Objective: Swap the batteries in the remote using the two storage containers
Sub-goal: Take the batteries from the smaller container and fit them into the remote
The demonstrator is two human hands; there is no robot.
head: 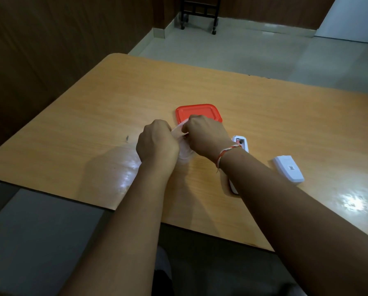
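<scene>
A clear plastic container [184, 155] stands on the wooden table [93, 124], mostly hidden between my hands. My left hand [157, 144] grips its left side. My right hand [204, 135] pinches its rim or lid at the top. Just behind them sits a container with a red lid [200, 111]. The white remote [242, 144] lies under my right wrist with its battery bay open and a battery showing. Its white back cover [289, 169] lies apart to the right.
The table's near edge runs diagonally below my forearms. Beyond its far edge is a tiled floor with a dark wheeled stand [199, 13]. A brown wall is on the left.
</scene>
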